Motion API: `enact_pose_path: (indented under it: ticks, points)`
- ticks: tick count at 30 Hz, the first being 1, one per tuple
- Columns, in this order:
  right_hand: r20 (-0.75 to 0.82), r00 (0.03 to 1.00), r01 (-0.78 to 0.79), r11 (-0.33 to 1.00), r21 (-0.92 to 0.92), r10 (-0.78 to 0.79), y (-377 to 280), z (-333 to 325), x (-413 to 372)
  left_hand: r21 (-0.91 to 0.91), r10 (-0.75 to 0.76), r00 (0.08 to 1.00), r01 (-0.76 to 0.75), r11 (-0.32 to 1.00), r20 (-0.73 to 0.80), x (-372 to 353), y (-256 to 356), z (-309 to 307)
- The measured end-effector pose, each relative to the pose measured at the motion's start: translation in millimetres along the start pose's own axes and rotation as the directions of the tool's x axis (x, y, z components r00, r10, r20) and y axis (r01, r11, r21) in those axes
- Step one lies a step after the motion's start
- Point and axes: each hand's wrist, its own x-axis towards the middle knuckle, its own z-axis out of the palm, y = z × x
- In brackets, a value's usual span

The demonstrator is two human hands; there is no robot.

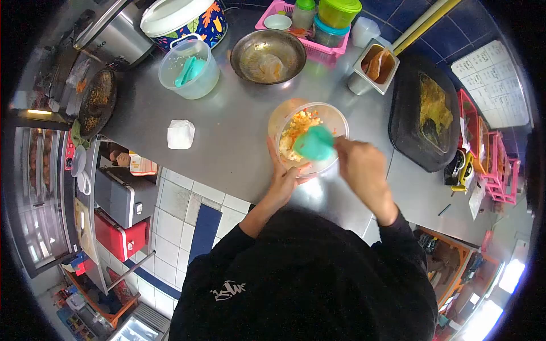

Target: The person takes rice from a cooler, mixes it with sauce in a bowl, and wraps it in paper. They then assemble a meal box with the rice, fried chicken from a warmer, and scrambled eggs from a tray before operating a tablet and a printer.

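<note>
My left hand (280,183) is wrapped around the near left side of a clear round plastic container (343,126), its fingers against the wall. Inside lies a chopped mix of pale yellow and orange bits (296,126). In my right hand (364,170) is the handle of a teal broad-headed utensil (314,143), smeared by motion. Its head is over the food at the container's right side, and whether it is a spoon or a spatula cannot be made out. Part of the food is hidden beneath it.
Behind the container stands a metal bowl (268,40). To its left is a clear plastic tub (210,79) with a teal item inside. A folded white napkin (181,134) lies on the steel counter (227,142). On the right are a steel pan (358,84) and a black tray (401,125).
</note>
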Motion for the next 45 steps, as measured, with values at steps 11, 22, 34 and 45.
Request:
enact_pose_path:
  ticks: [11,22,34,45]
  points:
    - [-0.342,0.932,-0.114,0.993,0.042,0.121,4.6,28.6,2.0,0.071,0.073,0.997,-0.073,0.995,-0.004,4.3,22.1,18.6]
    - [0.699,0.663,-0.497,-0.542,0.678,0.268,-0.1,64.5,-20.1,0.499,0.368,0.923,-0.374,0.782,0.115,16.5,-19.6,2.4]
    - [-0.291,0.854,-0.151,0.739,0.656,0.432,-14.6,-8.9,-36.2,-0.047,0.053,0.998,-0.051,0.998,0.035,9.6,10.7,28.4]
    - [-0.221,0.927,-0.128,0.809,0.573,0.303,-11.6,-15.6,-25.2,-0.043,0.004,0.998,-0.002,0.999,0.061,0.5,6.7,21.8]
